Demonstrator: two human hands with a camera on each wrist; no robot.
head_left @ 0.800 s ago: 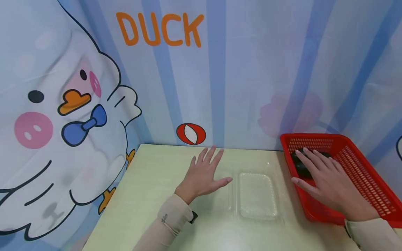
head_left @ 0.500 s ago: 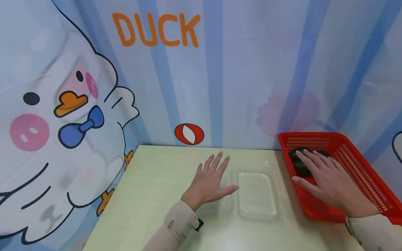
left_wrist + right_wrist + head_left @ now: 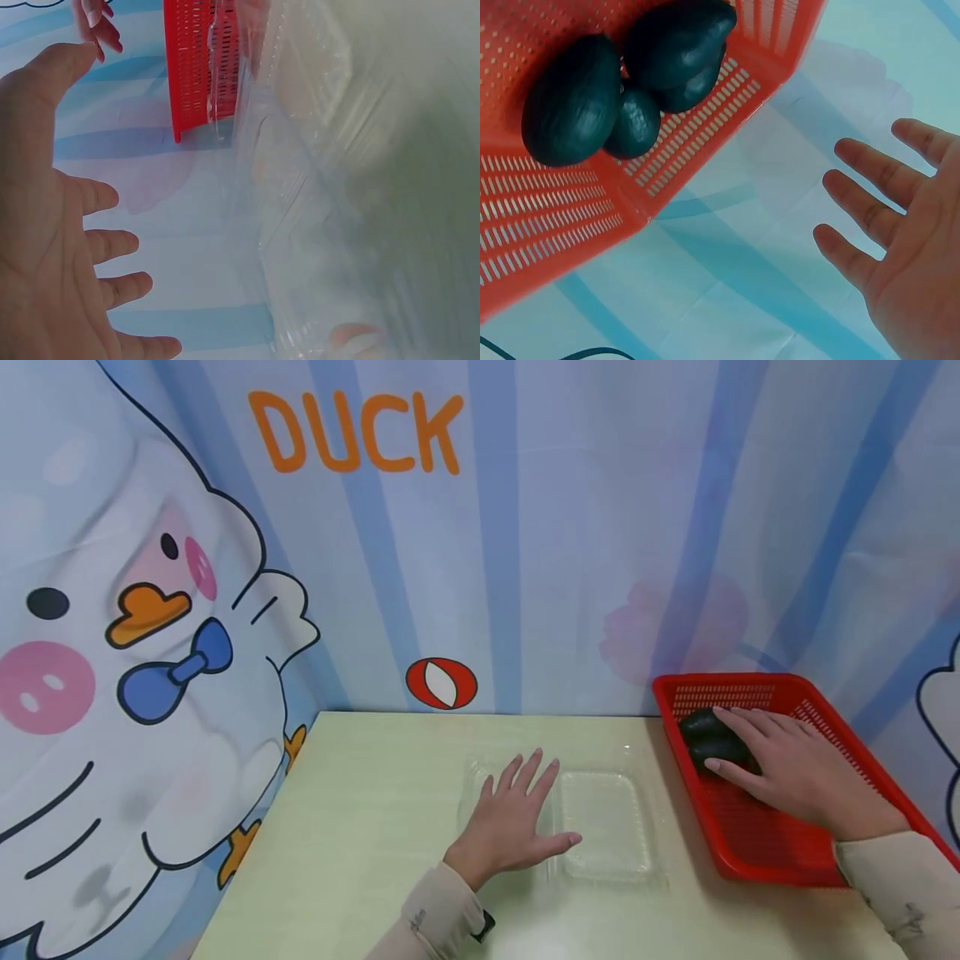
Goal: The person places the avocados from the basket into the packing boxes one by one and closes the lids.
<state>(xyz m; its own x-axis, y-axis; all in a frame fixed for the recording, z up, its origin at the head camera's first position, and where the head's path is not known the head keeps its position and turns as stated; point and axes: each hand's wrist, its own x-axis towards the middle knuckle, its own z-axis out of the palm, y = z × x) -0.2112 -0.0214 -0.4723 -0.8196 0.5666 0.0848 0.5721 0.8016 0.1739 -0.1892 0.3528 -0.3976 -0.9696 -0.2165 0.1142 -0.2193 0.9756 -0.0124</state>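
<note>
My left hand, fingers spread and straight, hovers over the left half of an open clear plastic clamshell container lying on the table. In the left wrist view, the container shows to the right of the palm, and nothing is in the fingers. My right hand reaches over the red basket, fingers extended, overlapping several dark green avocados at its far left end. In the right wrist view, those avocados sit grouped inside the basket, with a gap between them and my straight fingers.
The pale yellow table spreads to the left of the container. Behind it hangs a blue striped cloth with a printed duck on the left. The basket stands at the table's right, with raised perforated walls.
The head view has turned slightly right. My left hand has moved right and nearer over the clamshell. My right hand has shifted right above the basket, uncovering more of the avocados.
</note>
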